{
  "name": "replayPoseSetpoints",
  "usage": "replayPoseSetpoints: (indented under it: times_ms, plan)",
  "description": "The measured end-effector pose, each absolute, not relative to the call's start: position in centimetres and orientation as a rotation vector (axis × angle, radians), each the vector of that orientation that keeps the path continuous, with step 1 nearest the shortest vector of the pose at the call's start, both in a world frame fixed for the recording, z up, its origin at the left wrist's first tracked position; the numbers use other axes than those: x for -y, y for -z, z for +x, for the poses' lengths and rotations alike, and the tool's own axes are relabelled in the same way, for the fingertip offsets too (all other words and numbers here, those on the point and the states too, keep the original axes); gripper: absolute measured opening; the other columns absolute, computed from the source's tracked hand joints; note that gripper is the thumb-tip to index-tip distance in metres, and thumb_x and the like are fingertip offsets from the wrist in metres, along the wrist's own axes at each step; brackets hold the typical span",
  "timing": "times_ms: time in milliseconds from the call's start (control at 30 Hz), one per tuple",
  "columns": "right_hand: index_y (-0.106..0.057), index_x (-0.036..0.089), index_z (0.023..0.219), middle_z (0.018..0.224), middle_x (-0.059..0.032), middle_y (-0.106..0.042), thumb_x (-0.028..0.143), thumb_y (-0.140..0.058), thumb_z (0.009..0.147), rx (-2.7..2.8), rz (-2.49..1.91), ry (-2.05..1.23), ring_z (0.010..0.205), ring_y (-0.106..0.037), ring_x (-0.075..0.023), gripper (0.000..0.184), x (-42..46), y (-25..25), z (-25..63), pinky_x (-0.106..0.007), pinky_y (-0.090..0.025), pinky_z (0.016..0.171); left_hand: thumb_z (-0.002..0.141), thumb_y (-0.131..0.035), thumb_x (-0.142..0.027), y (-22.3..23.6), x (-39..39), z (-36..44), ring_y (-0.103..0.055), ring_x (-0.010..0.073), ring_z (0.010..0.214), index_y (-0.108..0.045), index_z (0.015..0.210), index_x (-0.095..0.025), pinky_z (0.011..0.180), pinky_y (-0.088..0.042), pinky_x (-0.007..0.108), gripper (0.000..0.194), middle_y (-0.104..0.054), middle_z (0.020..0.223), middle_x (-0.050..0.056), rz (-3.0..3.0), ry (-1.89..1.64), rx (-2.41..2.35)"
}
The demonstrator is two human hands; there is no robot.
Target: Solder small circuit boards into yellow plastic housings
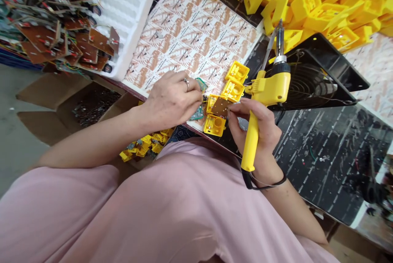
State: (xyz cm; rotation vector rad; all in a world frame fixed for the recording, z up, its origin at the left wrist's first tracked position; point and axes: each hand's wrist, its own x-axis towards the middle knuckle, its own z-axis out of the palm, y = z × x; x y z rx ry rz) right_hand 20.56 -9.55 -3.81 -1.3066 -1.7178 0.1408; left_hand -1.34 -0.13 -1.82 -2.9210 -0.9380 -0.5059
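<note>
My right hand (260,128) is closed around the handle of a yellow soldering gun (270,87), whose metal tip points up and away. Its thumb and fingertips also pinch the edge of a brown circuit board (221,106), tilted over a small yellow plastic case (211,101). My left hand (176,97), with a ring on one finger, has its fingertips pressed together just left of that case; thin wires show there, but what they grip is hidden. Green circuit boards (197,113) lie by the left fingertips. More open yellow cases (237,72) stand in a row alongside.
A heap of yellow cases (310,5) covers the back right. Before it sits a black fan (303,79). Brown boards with wires (46,30) pile on a white foam tray (129,21) at left. Below are a cardboard box (43,103) and more yellow parts (147,144). Scissors (371,181) lie far right.
</note>
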Motion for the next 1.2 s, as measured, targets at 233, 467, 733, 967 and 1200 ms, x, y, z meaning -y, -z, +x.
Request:
replayPoseSetpoints:
  times_ms: [233,467,733,967,1200]
  plan:
    - [-0.058,0.028,0.131,0.102,0.0015,-0.078,0.004,-0.072,0.088,1.694,-1.296,-0.148,0.085,-0.078,-0.0129,0.051,9.1,3.8,20.1,-0.023,-0.066,0.084,0.099,-0.046,-0.031,1.4,-0.4,-1.2,-0.071,0.0237,0.093,-0.073,0.101,-0.020,0.088,-0.052,0.039,0.029,-0.078,0.093,0.004,-3.147,0.340,1.327]
    - [-0.059,0.028,0.128,0.102,0.0022,-0.078,0.004,-0.071,0.088,1.687,-1.306,-0.092,0.085,-0.078,-0.0129,0.048,8.7,3.8,20.1,-0.023,-0.065,0.087,0.097,-0.042,-0.032,0.2,-0.9,-0.3,-0.068,0.0283,0.103,-0.071,0.095,-0.017,0.096,-0.048,0.047,0.033,-0.076,0.104,0.011,-3.092,0.366,1.299]
    - [-0.057,0.028,0.130,0.103,0.0028,-0.079,0.005,-0.071,0.089,1.734,-1.328,-0.080,0.086,-0.078,-0.0125,0.048,8.7,3.9,20.1,-0.022,-0.064,0.088,0.094,-0.043,-0.035,1.6,-1.7,-0.8,-0.068,0.0201,0.081,-0.070,0.099,-0.018,0.082,-0.050,0.035,0.033,-0.075,0.086,0.004,-3.234,0.473,1.430]
    - [-0.061,0.028,0.126,0.098,0.0038,-0.078,0.010,-0.073,0.091,1.880,-1.337,0.038,0.085,-0.077,-0.0127,0.040,10.3,3.1,20.3,-0.020,-0.061,0.081,0.094,-0.049,-0.038,1.2,0.6,-2.2,-0.072,0.0233,0.087,-0.076,0.091,-0.020,0.079,-0.049,0.036,0.032,-0.079,0.094,0.004,-3.034,0.555,1.080]
    - [-0.062,0.031,0.132,0.100,0.0027,-0.077,0.015,-0.067,0.097,2.088,-1.199,-0.048,0.084,-0.074,-0.0108,0.038,11.4,3.9,19.9,-0.019,-0.058,0.082,0.102,-0.037,-0.054,0.7,1.6,-0.7,-0.070,0.0180,0.067,-0.077,0.102,-0.021,0.057,-0.037,0.027,0.052,-0.076,0.072,0.002,-3.141,0.218,1.555]
